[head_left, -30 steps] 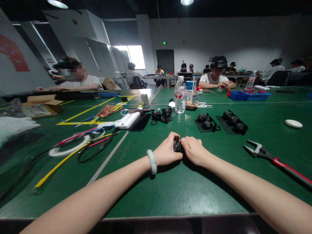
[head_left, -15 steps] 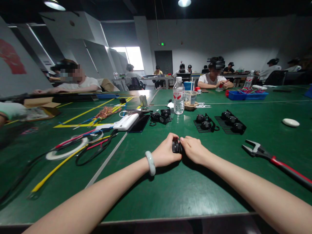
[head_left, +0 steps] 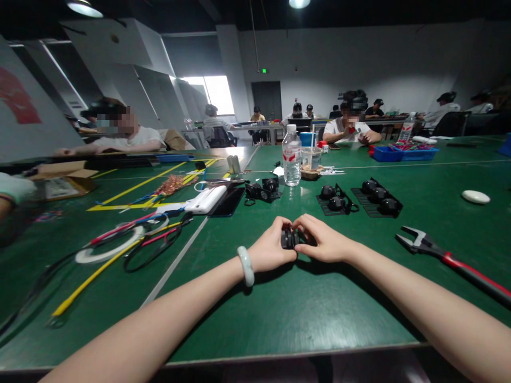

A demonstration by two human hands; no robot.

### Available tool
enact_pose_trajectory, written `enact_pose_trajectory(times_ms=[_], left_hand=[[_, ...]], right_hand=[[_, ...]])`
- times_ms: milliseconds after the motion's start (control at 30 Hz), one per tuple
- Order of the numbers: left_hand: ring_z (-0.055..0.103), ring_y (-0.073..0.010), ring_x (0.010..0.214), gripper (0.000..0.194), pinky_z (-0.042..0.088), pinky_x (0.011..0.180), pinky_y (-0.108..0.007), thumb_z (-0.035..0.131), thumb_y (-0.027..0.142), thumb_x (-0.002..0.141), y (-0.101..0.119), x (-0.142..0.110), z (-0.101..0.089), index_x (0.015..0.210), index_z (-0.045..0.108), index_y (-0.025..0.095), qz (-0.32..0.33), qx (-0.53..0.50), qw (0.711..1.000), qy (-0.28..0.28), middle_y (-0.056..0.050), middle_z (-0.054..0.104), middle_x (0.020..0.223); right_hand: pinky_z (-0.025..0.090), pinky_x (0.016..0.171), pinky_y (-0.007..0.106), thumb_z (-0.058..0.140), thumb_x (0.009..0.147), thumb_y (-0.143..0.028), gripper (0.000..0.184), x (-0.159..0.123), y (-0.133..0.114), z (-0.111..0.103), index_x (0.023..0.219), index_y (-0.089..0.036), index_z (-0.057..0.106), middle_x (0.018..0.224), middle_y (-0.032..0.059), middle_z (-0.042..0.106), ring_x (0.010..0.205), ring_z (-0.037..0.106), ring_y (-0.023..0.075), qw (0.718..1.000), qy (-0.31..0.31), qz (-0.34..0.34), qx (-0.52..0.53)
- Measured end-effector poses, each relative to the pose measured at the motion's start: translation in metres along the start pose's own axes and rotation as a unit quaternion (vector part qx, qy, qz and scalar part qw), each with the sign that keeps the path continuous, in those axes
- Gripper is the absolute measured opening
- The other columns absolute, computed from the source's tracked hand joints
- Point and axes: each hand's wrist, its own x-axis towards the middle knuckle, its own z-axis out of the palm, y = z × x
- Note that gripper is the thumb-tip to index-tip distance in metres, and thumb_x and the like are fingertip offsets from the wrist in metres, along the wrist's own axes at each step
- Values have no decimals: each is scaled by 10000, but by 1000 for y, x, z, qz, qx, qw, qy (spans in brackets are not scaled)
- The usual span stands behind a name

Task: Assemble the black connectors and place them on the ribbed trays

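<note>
Just above the green table, my left hand [head_left: 274,243] grips a small black ribbed round fitting [head_left: 288,239] between fingers and thumb. A pale bangle is on that wrist. My right hand [head_left: 321,238] is closed with curled fingers and thumb around the fitting's right end; part of the piece is hidden by the fingers. Beyond the hands, similar black round parts sit on slotted black plates: one plate [head_left: 335,201] has a loose ring by it, another plate [head_left: 377,198] lies to its right. More black parts [head_left: 263,190] and a ring are grouped to the left.
Wide-jawed red-handled pliers [head_left: 419,242] lie at right, near a white oval object [head_left: 476,197]. A water bottle [head_left: 291,157] stands ahead. Left are a white box-shaped device [head_left: 206,199], a dark flat tablet-like object [head_left: 228,205] and coloured cables [head_left: 96,271]. Other people sit around the tables.
My right hand has turned and shifted its grip, its thumb now lower and fingers arched over the fitting's right end. My left hand holds nearly still. A person opposite has raised their hands.
</note>
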Motion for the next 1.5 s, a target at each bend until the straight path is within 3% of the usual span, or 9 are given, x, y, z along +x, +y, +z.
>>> enact_pose_trajectory(times_ms=[367,667,1100,1500], left_hand=[[482,-161,809,433,404,712,-294,559,163,565,-2,0,0,961,385,152,10,-8,1000,-9,-26,488,898],[469,-145,765,420,408,681,-281,555,170,557,-1,1,0,940,385,150,-1,7,1000,-8,-10,470,852],[469,-142,762,434,405,666,-273,557,188,561,-3,1,1,955,379,155,12,12,1000,-7,-17,469,864],[463,-138,751,438,403,646,-261,555,198,572,-3,1,0,968,371,158,12,13,1000,-14,-11,460,856]], right_hand=[[347,612,231,570,666,-243,301,2,5,4,926,-167,439,786,5,425,674,400,111,1000,-4,-11,12],[349,632,239,469,765,-255,120,4,8,7,819,-150,487,745,10,449,683,418,113,1000,3,-12,3],[363,677,257,441,788,-244,127,5,12,10,844,-151,508,814,32,513,742,463,126,1000,1,3,2],[368,663,259,459,780,-285,153,4,9,8,827,-147,505,777,24,466,719,441,121,1000,13,17,-5]])
